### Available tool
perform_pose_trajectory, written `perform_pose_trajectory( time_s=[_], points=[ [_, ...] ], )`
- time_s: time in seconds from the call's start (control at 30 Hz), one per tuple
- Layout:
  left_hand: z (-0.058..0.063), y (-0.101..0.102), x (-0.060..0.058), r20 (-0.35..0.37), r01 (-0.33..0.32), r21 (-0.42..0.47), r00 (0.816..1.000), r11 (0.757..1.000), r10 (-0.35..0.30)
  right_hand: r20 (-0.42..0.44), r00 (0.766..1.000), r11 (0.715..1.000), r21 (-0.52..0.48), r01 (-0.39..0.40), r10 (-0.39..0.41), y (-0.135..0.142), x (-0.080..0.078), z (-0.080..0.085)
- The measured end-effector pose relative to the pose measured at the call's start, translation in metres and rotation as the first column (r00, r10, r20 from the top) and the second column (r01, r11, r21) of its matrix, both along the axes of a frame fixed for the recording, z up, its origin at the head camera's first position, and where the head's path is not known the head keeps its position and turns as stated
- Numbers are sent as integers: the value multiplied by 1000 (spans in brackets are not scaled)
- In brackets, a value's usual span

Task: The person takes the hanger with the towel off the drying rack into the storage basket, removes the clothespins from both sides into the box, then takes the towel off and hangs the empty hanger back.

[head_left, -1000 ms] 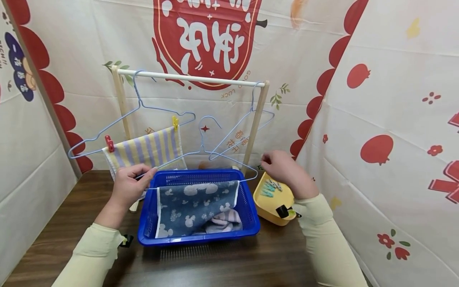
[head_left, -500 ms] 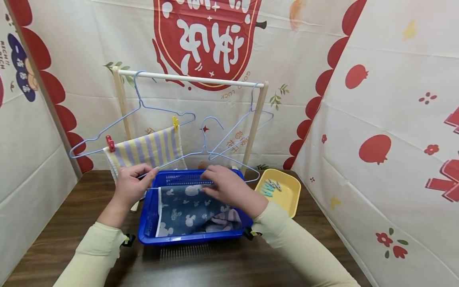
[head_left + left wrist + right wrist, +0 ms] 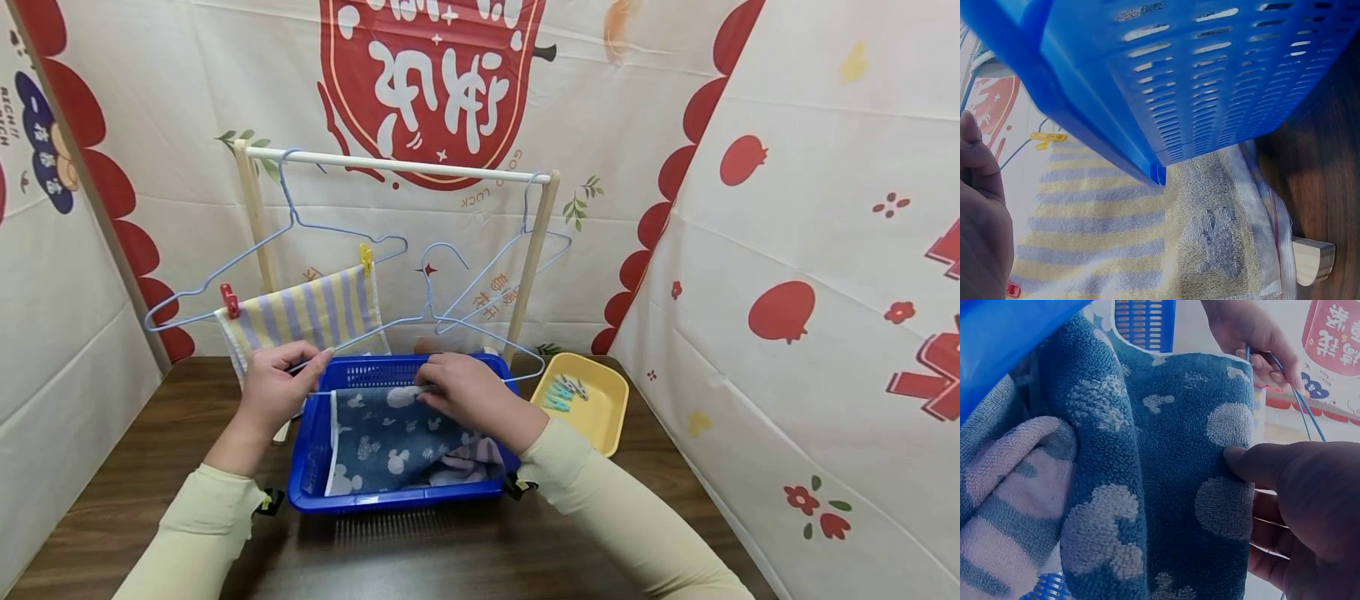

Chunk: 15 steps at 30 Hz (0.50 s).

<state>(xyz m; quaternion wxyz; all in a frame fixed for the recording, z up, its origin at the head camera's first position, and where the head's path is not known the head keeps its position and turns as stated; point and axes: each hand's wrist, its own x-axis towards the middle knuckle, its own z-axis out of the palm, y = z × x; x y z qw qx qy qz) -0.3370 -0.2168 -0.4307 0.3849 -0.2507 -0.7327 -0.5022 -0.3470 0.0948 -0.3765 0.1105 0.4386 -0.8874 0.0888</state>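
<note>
My left hand (image 3: 279, 387) pinches the left end of a blue wire hanger (image 3: 429, 312) held over the blue basket (image 3: 397, 502). A dark blue towel (image 3: 382, 442) with pale mouse-head shapes hangs over the hanger's bottom bar, its lower part inside the basket. At the towel's top edge, my right hand (image 3: 476, 393) pinches the cloth; in the right wrist view its thumb (image 3: 1254, 464) lies on the front and the fingers are behind. A pink and grey cloth (image 3: 1022, 487) lies crumpled beside the towel in the basket.
A wooden rack with a white rod (image 3: 405, 164) stands behind. On it hang a hanger with a yellow-striped towel (image 3: 315, 307), clipped by a red clothespin (image 3: 230, 302) and a yellow clothespin (image 3: 366, 259), and a bare hanger (image 3: 480, 279). Several clothespins (image 3: 562, 393) lie in a yellow tray (image 3: 611, 408).
My right hand has come left from above the yellow tray to the towel's top edge and now pinches it. The left hand keeps its hold on the hanger, almost still.
</note>
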Motion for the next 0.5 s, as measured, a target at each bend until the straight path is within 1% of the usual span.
perform_pose_trajectory(
  time_s=[0.17,0.3,0.4,0.5],
  points=[
    [0,0,0,1,12,15,1000,1000,-12,7,1000,999,-29,-16,16,2,-1,-2],
    [3,1,3,7,14,7,1000,1000,-14,8,1000,999,-48,-21,22,2,-1,-2],
    [5,3,6,8,25,9,1000,1000,-25,-9,999,997,-67,-34,33,3,-1,-3],
    [6,3,5,3,35,24,999,999,-35,-46,997,994,-93,-61,57,4,-2,-3]
  ],
)
